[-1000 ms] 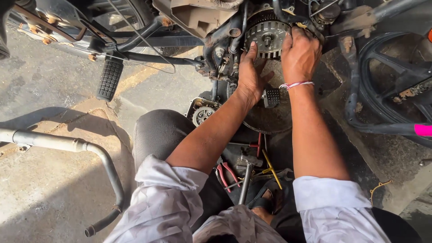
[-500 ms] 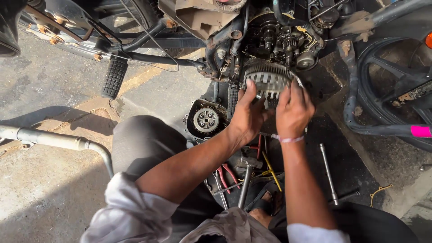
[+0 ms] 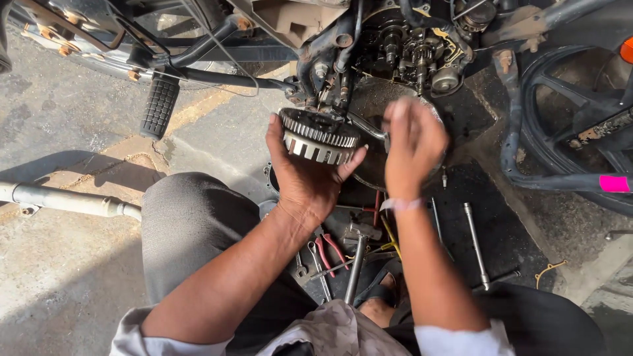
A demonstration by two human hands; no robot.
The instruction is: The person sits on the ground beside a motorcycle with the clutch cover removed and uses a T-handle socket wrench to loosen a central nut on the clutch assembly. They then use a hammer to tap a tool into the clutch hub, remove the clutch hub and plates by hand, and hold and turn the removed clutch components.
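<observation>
The left hand [image 3: 306,175] gripped a round toothed clutch basket [image 3: 320,136], thumb on its left edge and fingers curled under its right side, holding it tilted in the air just below and left of the opened engine case [image 3: 412,46]. The right hand [image 3: 412,142] hovered just right of the basket, blurred; its fingers seemed loosely bent and empty, though the blur made that hard to tell. A pale band circled its wrist. Exposed gears and shafts showed inside the case above both hands. A black footpeg [image 3: 158,105] jutted out to the left, and a dark wheel [image 3: 580,125] stood at the right. On the oily ground below the forearms lay red-handled pliers [image 3: 328,250], a hammer [image 3: 358,254] and a long metal rod [image 3: 476,245]. A grey exhaust pipe [image 3: 66,201] lay at the far left.
</observation>
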